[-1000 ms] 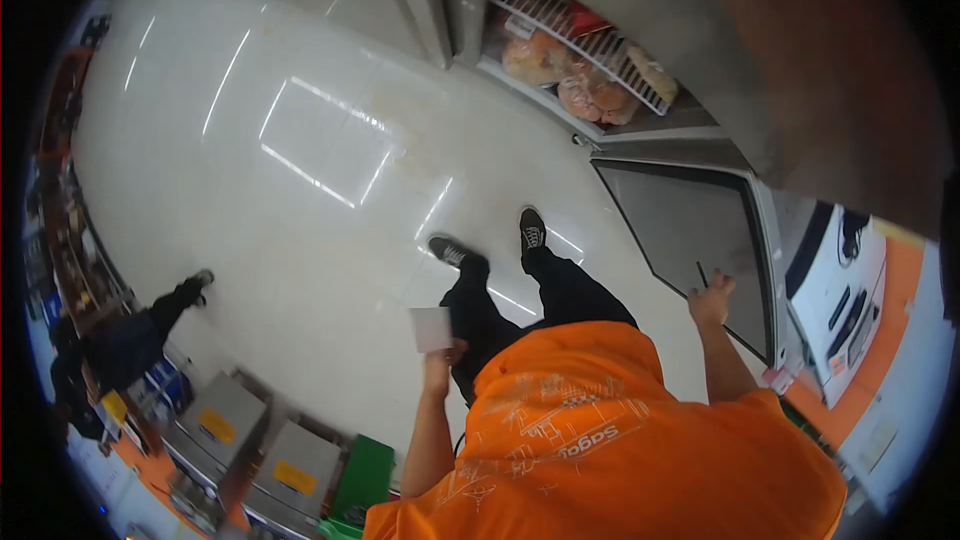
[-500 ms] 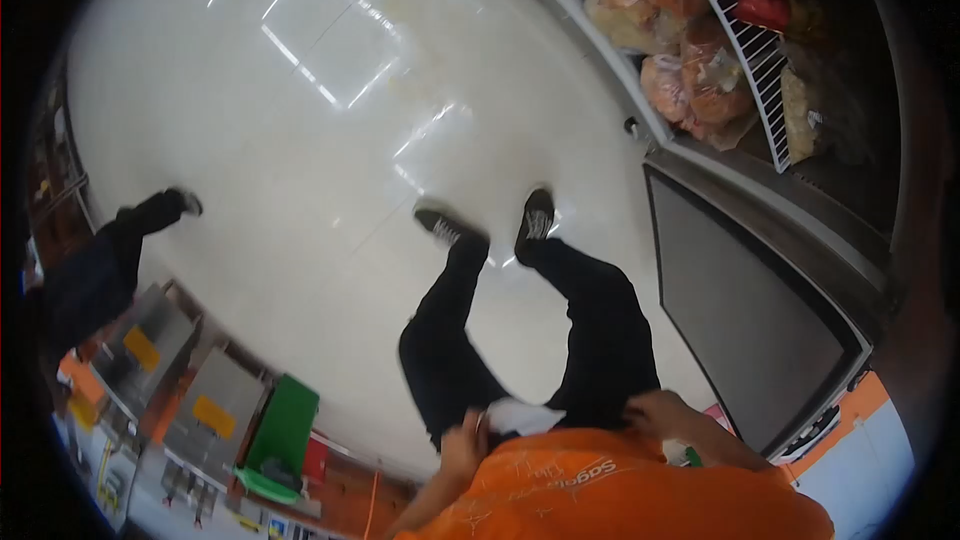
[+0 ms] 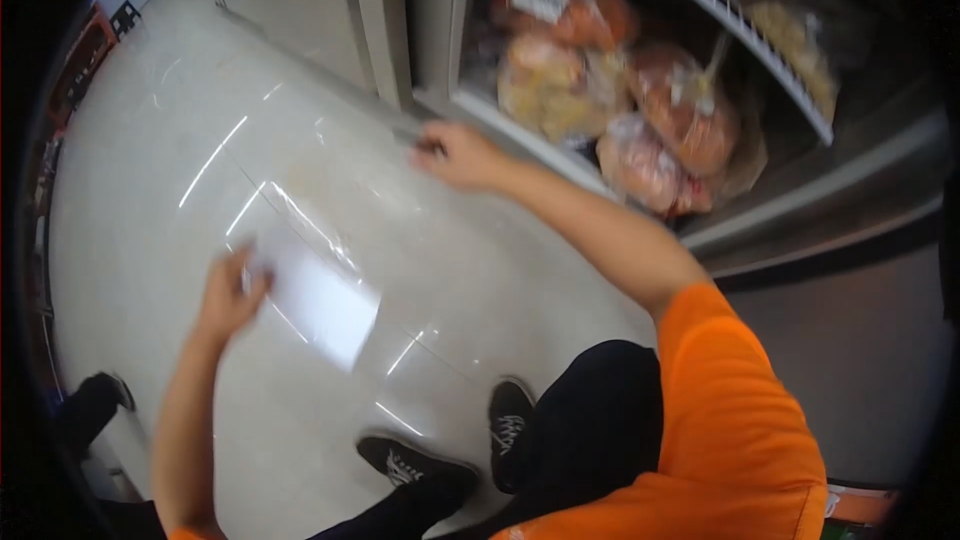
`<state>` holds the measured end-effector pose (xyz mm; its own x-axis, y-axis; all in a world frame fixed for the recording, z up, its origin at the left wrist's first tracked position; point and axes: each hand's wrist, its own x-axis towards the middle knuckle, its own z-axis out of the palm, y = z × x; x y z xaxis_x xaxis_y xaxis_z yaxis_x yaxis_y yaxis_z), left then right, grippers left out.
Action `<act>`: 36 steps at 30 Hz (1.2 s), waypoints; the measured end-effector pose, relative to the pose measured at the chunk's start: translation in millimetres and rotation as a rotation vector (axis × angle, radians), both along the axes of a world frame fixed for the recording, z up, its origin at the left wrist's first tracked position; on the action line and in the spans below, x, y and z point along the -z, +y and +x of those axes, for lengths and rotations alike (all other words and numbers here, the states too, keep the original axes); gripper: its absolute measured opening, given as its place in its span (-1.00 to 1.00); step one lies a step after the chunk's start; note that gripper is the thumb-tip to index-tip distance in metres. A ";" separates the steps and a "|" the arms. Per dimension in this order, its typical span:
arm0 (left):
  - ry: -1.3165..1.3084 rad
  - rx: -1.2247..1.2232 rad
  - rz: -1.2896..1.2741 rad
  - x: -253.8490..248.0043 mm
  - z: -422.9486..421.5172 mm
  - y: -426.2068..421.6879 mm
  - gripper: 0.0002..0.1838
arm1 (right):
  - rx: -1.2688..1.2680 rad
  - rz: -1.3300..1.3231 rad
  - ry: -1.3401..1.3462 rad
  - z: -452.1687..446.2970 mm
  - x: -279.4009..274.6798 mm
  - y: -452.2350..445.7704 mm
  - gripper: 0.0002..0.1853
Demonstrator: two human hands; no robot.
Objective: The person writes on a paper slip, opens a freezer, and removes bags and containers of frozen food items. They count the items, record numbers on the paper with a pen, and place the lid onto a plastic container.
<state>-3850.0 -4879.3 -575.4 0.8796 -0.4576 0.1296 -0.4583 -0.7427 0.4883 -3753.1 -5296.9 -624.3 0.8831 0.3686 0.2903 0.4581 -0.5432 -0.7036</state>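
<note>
My left hand (image 3: 232,290) is out at the left over the floor, its fingers closed on the corner of a white sheet (image 3: 325,290), which looks like a blurred plastic bag or paper. My right hand (image 3: 458,155) reaches across in front of the open cold cabinet, fingers curled near its lower edge; a small dark thing shows between thumb and fingers, too blurred to name. Inside the cabinet, bagged goods, orange-pink (image 3: 685,110) and yellowish (image 3: 550,80), lie below a white wire shelf (image 3: 745,25).
The open cabinet door (image 3: 850,340) is at the right. Smooth pale floor (image 3: 130,200) stretches left. My shoes (image 3: 420,465) stand at the bottom middle. Another person's dark leg and shoe (image 3: 95,405) show at the lower left. An orange counter edge (image 3: 862,507) is at the lower right.
Both hands have moved from my waist outward, the right one toward the cabinet, the left one with the white sheet, now spread out. The view has come closer to the cabinet.
</note>
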 end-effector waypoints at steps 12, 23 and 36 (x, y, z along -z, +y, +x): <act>-0.126 -0.265 -0.776 -71.6 -270.4 -136.3 -0.65 | -0.428 0.135 0.367 -294.3 -136.2 32.7 -0.47; -0.825 0.016 -0.103 -291.3 -422.9 -125.6 -0.85 | -0.807 0.677 0.196 -424.9 -252.0 59.9 0.26; -0.875 0.143 -0.287 -280.5 -355.6 -151.4 -0.15 | -0.131 0.624 0.270 -369.4 -80.4 65.4 -0.78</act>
